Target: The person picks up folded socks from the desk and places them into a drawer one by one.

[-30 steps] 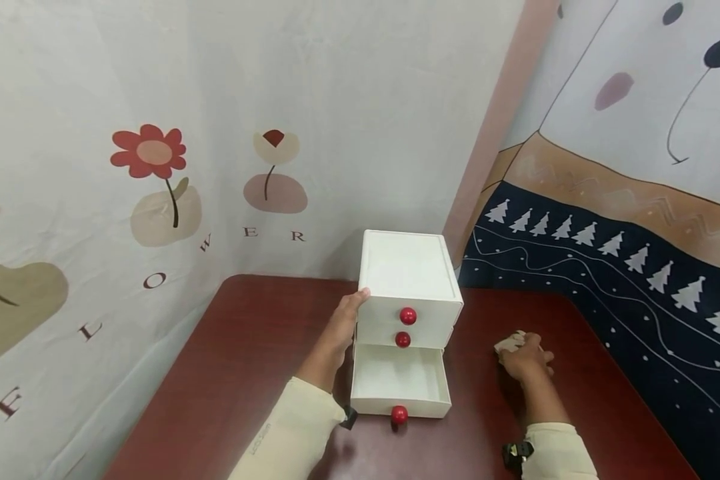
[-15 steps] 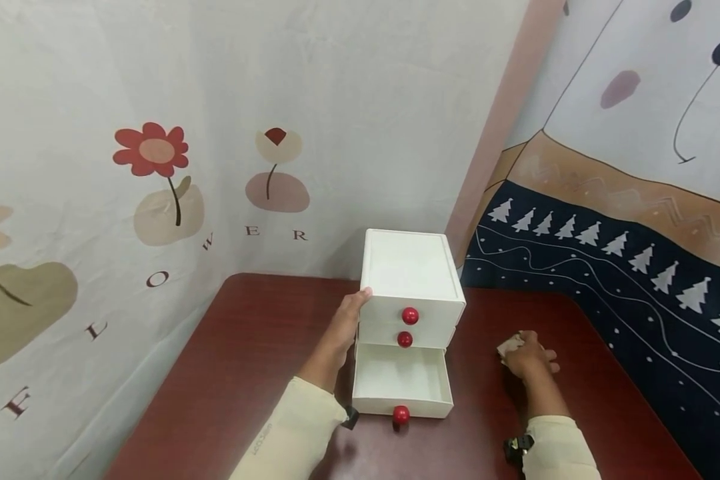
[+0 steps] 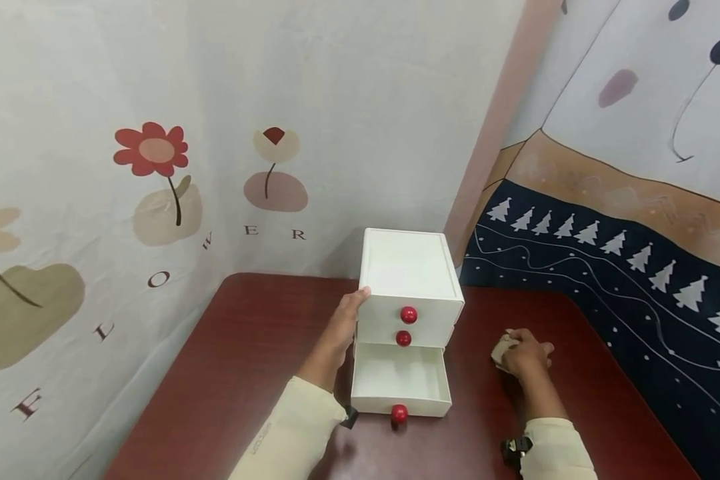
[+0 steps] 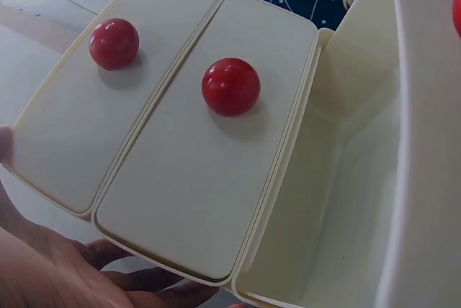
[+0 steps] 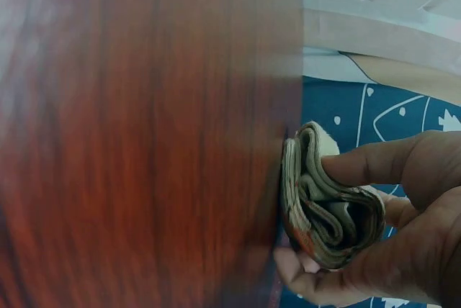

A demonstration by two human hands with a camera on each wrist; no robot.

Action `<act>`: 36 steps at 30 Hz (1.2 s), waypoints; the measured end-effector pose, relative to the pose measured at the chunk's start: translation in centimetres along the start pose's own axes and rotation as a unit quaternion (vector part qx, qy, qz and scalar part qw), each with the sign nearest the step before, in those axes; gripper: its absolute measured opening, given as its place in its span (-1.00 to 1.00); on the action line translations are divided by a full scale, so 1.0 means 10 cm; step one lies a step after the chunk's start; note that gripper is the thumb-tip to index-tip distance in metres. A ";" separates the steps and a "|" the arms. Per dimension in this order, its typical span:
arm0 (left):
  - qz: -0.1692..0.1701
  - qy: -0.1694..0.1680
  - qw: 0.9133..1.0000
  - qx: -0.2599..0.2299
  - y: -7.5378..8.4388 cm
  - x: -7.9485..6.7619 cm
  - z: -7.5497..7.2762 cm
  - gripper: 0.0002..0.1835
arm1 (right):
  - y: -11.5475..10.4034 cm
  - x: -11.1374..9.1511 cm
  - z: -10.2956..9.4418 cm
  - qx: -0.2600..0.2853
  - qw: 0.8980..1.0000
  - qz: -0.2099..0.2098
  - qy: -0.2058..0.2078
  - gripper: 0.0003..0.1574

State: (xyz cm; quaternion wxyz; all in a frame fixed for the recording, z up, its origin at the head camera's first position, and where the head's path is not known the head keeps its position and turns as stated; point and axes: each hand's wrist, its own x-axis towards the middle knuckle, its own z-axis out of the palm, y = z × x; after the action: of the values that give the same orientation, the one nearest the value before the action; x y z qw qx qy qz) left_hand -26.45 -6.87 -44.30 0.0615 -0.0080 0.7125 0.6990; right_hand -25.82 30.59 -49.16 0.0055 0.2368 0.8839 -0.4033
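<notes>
A white drawer unit (image 3: 411,263) with round red knobs stands on the table, its bottom drawer (image 3: 401,379) pulled out and bare inside. My left hand (image 3: 339,327) holds the unit's left side, thumb at the upper front corner and fingers along the side wall. In the left wrist view the upper two drawer fronts (image 4: 194,157) are pushed in. Off to the right, my right hand (image 3: 527,357) grips a rolled pale cloth (image 3: 503,352) low over the table. The right wrist view shows the layered end of the cloth roll (image 5: 317,214) between thumb and fingers.
The dark red table (image 3: 258,347) reaches back to a pale wall hanging (image 3: 360,120) printed with flowers and letters. A navy cloth backdrop (image 3: 576,313) with white trees borders the right side. The open drawer's red knob (image 3: 399,414) juts toward the front.
The right hand has shifted slightly left and turned with the cloth, so more of the roll shows. The left hand and drawer unit stay in place.
</notes>
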 end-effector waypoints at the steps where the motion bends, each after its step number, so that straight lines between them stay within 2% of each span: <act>1: 0.001 -0.002 1.000 0.001 0.00 0.00 0.00 -0.15 | 0.00 0.00 0.00 -0.003 1.000 -0.004 0.001 -0.26; 3: 0.002 -0.003 1.000 0.001 0.01 0.00 0.01 -0.17 | -0.01 0.00 0.01 0.001 1.000 -0.018 0.003 -0.34; 7: 0.004 0.004 1.000 0.000 0.00 0.00 0.00 -0.19 | -0.02 -0.01 0.04 -0.017 0.997 -0.080 0.005 -0.43; 10: 0.004 0.008 1.000 0.003 -0.01 0.01 0.00 -0.18 | -0.03 -0.01 0.07 -0.031 0.994 -0.106 0.004 -0.43; 17: 0.004 0.004 1.000 0.008 -0.02 0.01 0.00 -0.15 | -0.02 -0.03 0.10 -0.034 0.993 -0.113 0.007 -0.41; 24: 0.014 0.001 1.000 0.002 0.00 0.03 0.01 -0.18 | -0.05 -0.07 0.05 -0.024 0.993 -0.116 0.002 -0.64; 28: 0.015 0.005 1.000 0.000 0.01 0.03 0.02 -0.19 | -0.06 -0.12 0.03 -0.020 0.993 -0.117 0.001 -0.70; 36: 0.009 0.005 1.000 -0.003 -0.02 0.03 0.01 -0.19 | -0.07 -0.23 -0.05 -0.022 0.992 -0.121 -0.030 -0.68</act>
State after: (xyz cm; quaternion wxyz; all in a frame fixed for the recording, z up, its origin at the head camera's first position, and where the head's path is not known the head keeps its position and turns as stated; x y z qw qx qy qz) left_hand -26.74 -6.70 -44.51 0.0516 -0.0056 0.7110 0.7012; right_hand -23.96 29.63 -47.88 -0.0117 0.1159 0.9140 -0.3887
